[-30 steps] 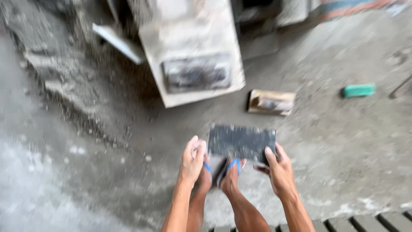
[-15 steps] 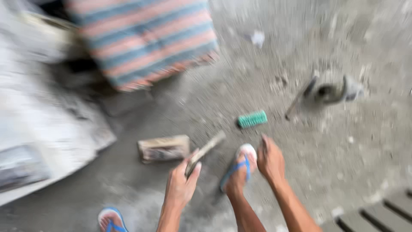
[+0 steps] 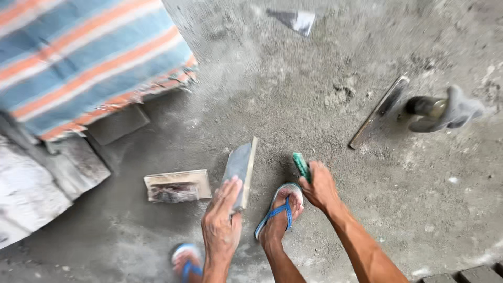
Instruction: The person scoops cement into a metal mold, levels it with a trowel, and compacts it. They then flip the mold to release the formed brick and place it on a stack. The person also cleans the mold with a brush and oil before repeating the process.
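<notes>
Dusty concrete floor (image 3: 325, 47), left hand (image 3: 222, 220) gripping grey flat board (image 3: 240, 166) on edge, right hand (image 3: 320, 186) closed around green brush (image 3: 300, 165)

- Left hand (image 3: 222, 220): near centre, arm extended forward, fingers pointing far, clamped in a grip.
- Right hand (image 3: 319, 187): right of centre, forearm angled from near right, fingers curled closed.

The floor (image 3: 293, 94) is rough grey concrete, dusted with cement and grit — darker and damp-looking toward the middle, paler at the lower left corner. A striped tarpaulin (image 3: 84, 57) in blue, orange and white covers a bulky heap at the upper left edge, with grey slabs (image 3: 68, 167) poking out beneath it. At the lower right corner lie dark blocks (image 3: 461, 275). Daylight is flat and even — no hard shadows.
</notes>
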